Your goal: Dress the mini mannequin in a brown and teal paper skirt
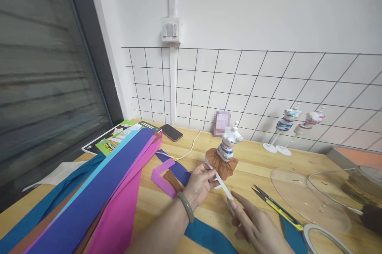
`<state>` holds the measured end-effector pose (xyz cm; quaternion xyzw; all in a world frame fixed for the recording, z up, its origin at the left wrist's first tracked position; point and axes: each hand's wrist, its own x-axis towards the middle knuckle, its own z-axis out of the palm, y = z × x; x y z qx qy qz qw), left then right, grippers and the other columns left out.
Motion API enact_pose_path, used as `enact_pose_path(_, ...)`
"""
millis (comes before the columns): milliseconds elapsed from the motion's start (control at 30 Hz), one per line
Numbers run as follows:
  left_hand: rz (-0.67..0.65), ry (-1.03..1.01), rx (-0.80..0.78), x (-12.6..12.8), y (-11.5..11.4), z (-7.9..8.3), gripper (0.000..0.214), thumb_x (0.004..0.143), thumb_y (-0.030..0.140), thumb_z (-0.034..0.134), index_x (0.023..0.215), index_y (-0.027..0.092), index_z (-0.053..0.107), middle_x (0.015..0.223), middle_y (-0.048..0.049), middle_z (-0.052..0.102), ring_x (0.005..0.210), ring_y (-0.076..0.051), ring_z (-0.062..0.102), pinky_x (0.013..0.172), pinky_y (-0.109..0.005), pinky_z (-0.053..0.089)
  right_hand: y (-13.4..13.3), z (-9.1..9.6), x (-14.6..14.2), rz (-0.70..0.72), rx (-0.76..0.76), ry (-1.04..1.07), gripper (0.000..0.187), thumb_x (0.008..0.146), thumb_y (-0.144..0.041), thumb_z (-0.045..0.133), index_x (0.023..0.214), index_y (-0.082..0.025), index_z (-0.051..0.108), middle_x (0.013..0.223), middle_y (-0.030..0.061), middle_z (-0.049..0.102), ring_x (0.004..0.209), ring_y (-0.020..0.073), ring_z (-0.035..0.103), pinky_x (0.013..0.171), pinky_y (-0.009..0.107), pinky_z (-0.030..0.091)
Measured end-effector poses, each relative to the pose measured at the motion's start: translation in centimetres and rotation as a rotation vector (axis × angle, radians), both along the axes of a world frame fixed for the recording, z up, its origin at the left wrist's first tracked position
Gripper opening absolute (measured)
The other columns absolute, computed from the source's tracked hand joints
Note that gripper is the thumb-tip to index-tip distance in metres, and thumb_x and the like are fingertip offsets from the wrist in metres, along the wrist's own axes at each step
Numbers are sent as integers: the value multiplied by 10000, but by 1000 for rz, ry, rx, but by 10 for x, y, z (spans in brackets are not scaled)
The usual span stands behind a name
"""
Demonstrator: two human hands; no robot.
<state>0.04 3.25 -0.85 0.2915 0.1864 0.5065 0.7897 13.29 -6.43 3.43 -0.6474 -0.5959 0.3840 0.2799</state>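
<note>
A small white dress form [232,137] with blue and purple patterning stands before me, a brown gathered skirt [227,166] around its lower part. At the skirt's left edge, my left hand [200,182] pinches the fabric, its thumb lying on a narrow white tape strip [223,187]. The strip runs down and right from the skirt to my right hand [250,222], whose thumb and fingers are closed on its lower end. Beneath the hands lies a teal fabric strip [209,236]. Yellow-handled scissors [279,208] lie partly open right of my right hand.
Long coloured fabric strips [98,190] cover the table's left side, beside booklets [119,136] and a phone [171,132]. Two more dress forms [288,120] stand at the back right. A tape roll [324,238], a clear round sheet [298,194] and a cable [331,198] lie right.
</note>
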Motion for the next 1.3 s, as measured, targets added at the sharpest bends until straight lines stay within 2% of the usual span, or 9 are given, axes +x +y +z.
enact_pose_path(133,4,-21,-3,1,1,-2,173,644,200,674,748,134,553,748,-49,608,707,-152,575,730,-356,435,14,1,7,-90,32,71,512,774,-566,329,1012,-171,552,650,23,587,582,169,575,491,248,459)
enact_pose_path(233,-6,-24,-11,1,0,0,183,640,203,679,751,137,549,730,-38,605,681,-143,574,711,-343,438,33,2,16,-231,300,-77,520,712,-546,468,1062,-163,516,738,41,586,673,187,573,578,288,469)
enact_pose_path(333,-21,-26,-2,1,-2,3,174,649,198,671,756,133,550,750,-47,608,695,-147,576,713,-343,436,55,10,16,-246,523,-161,521,710,-498,516,1118,-176,487,938,89,591,821,210,560,680,327,454)
enact_pose_path(433,-38,-39,6,0,-3,6,187,651,192,666,791,134,557,815,-64,608,748,-165,578,730,-350,430,74,22,7,-203,615,-188,538,687,-489,551,1116,-167,499,1079,125,569,983,260,514,781,382,415)
enact_pose_path(633,-10,-73,-35,-1,-1,4,155,627,167,682,681,131,542,611,11,538,589,-99,518,700,-327,431,87,34,-2,-106,580,-154,357,744,-438,505,995,-194,574,960,70,645,878,229,566,750,352,412)
enact_pose_path(900,-51,-105,-88,-3,-1,7,140,657,151,656,736,136,542,637,7,550,573,-82,513,608,-243,418,89,27,4,-111,592,-116,354,739,-435,522,1003,-203,566,971,59,645,886,211,563,776,347,397)
enact_pose_path(1100,-41,-132,-87,-2,-4,10,132,663,149,653,733,139,541,666,3,568,612,-91,536,623,-239,427,71,11,9,-361,651,-22,429,662,-474,594,975,-188,525,969,85,593,908,232,536,748,355,412)
enact_pose_path(1167,-47,-134,-84,-1,-4,10,124,671,146,644,738,141,540,687,-5,579,639,-99,548,641,-245,432,61,4,9,-374,573,57,320,688,-486,562,811,-192,527,797,46,594,753,192,551,656,307,425)
enact_pose_path(1300,-52,-133,-78,-1,-4,9,123,675,157,644,738,144,540,722,-13,593,677,-110,563,671,-258,435,48,-2,6,-196,273,232,339,725,-504,504,622,-183,543,620,17,575,621,161,534,581,268,425)
